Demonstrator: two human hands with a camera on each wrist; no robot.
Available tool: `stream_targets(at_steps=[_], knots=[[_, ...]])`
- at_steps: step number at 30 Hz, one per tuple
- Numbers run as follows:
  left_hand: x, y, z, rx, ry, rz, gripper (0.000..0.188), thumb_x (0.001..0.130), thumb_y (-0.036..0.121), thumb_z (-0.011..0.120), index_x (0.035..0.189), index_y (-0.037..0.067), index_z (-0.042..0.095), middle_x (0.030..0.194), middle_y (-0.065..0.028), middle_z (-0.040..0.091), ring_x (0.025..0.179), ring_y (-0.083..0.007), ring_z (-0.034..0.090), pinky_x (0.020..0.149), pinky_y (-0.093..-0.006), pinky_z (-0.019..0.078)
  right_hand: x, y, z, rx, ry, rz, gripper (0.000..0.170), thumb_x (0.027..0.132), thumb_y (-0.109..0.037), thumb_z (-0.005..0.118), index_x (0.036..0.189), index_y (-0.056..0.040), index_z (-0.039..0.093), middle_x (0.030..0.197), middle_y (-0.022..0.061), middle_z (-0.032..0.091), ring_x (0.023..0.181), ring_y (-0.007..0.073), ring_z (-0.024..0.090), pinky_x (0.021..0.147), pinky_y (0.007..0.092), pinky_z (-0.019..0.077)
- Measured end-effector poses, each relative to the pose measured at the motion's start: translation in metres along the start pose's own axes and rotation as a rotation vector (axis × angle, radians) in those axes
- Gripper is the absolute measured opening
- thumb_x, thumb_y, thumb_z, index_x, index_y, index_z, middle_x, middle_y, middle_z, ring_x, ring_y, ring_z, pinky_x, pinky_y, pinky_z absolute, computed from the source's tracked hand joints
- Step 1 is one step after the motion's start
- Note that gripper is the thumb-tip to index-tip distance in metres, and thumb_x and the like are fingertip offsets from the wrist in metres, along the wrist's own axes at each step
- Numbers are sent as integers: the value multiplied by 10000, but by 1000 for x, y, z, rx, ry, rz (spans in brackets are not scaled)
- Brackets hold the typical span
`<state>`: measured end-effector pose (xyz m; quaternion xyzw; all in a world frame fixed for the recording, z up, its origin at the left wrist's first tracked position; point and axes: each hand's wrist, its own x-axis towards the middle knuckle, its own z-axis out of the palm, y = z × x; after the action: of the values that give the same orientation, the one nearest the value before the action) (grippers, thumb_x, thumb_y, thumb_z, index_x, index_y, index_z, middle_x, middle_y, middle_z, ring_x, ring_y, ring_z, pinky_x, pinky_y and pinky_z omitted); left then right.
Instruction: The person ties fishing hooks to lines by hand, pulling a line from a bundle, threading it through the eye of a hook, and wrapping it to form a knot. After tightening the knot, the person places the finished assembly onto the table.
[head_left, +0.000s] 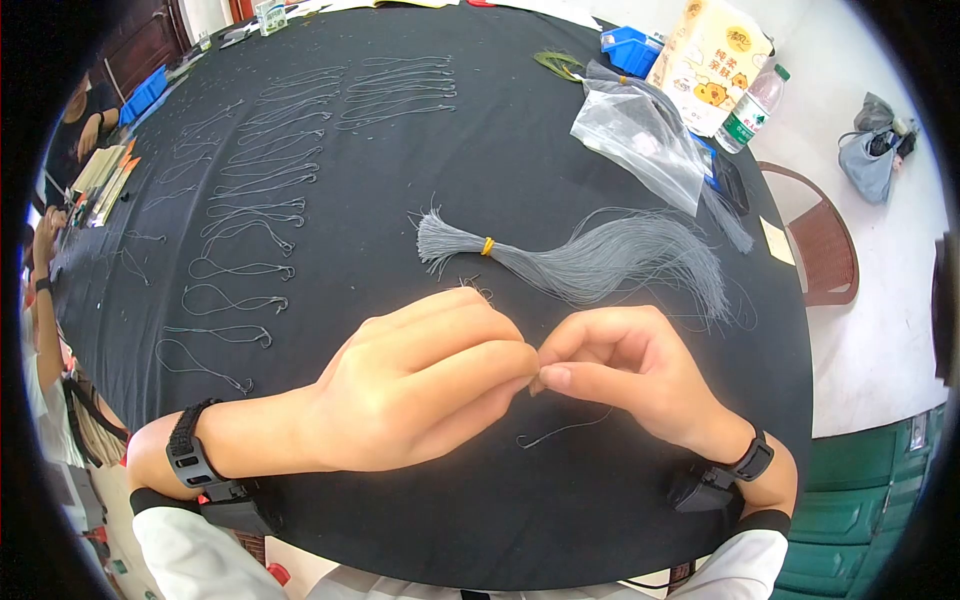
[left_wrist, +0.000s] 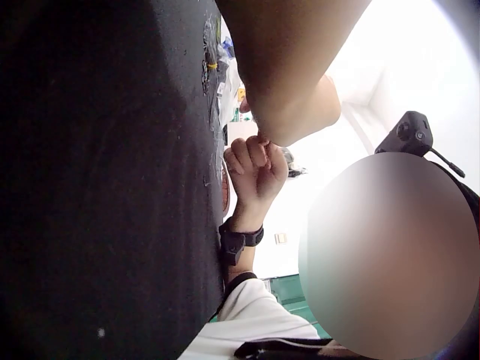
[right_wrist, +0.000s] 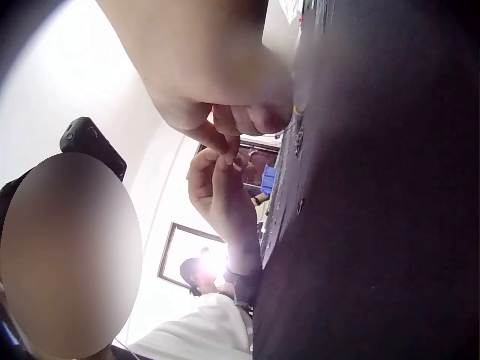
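Note:
In the head view my left hand and right hand meet fingertip to fingertip above the black-covered table. Both pinch at one small spot, where the fingers hide most of what they hold. A thin grey cord with a bent end shows just below the right hand. Beyond the hands lies a thick bundle of grey cords, bound near its left end by a yellow band. The left wrist view shows the right hand with curled fingers; the left hand appears in the right wrist view.
Rows of looped grey cords lie left on the black cloth. At the back right are a clear plastic bag, a tissue pack, a water bottle and a blue bin. Another person's arm is far left.

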<state>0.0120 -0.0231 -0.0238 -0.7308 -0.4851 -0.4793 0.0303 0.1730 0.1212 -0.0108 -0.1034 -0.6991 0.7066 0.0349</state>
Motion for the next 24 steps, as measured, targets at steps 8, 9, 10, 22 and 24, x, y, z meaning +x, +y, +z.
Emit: stream_targets(at_steps=[8, 9, 10, 22, 24], knots=[[2, 4, -2, -19, -42, -63, 233, 669, -102, 690, 878, -22, 626, 819, -129, 608, 671, -228, 597, 548, -301, 465, -3, 0, 3, -13, 49, -1, 124, 895, -118, 630, 913, -4, 675, 560, -93, 450, 500, -15, 309, 468, 202, 212], [1, 4, -1, -27, -35, -61, 232, 670, -104, 687, 879, -22, 626, 821, -128, 608, 670, -223, 596, 544, -297, 464, -4, 0, 3, -18, 56, -5, 121, 893, -115, 631, 910, -4, 677, 553, -94, 442, 498, -15, 307, 467, 202, 211], [1, 3, 0, -35, -28, -60, 232, 672, -106, 684, 880, -23, 625, 823, -128, 609, 669, -218, 595, 540, -294, 462, -4, 0, 4, -22, 63, -9, 117, 891, -112, 632, 907, -5, 678, 547, -95, 434, 496, -14, 305, 467, 203, 210], [-1, -1, 0, -2, -32, -10, 224, 691, -78, 723, 886, -21, 629, 834, -130, 616, 669, -222, 600, 548, -293, 472, -4, -2, 4, -140, 70, -48, 99, 879, -98, 633, 869, -9, 678, 530, -85, 424, 493, -10, 306, 462, 209, 220], [0, 1, -1, 13, -32, -34, 222, 692, -78, 724, 885, -17, 632, 832, -125, 618, 671, -215, 601, 542, -288, 472, -4, -3, 4, -219, 113, -101, 93, 874, -87, 633, 854, -7, 675, 530, -81, 427, 494, -11, 310, 461, 209, 224]])
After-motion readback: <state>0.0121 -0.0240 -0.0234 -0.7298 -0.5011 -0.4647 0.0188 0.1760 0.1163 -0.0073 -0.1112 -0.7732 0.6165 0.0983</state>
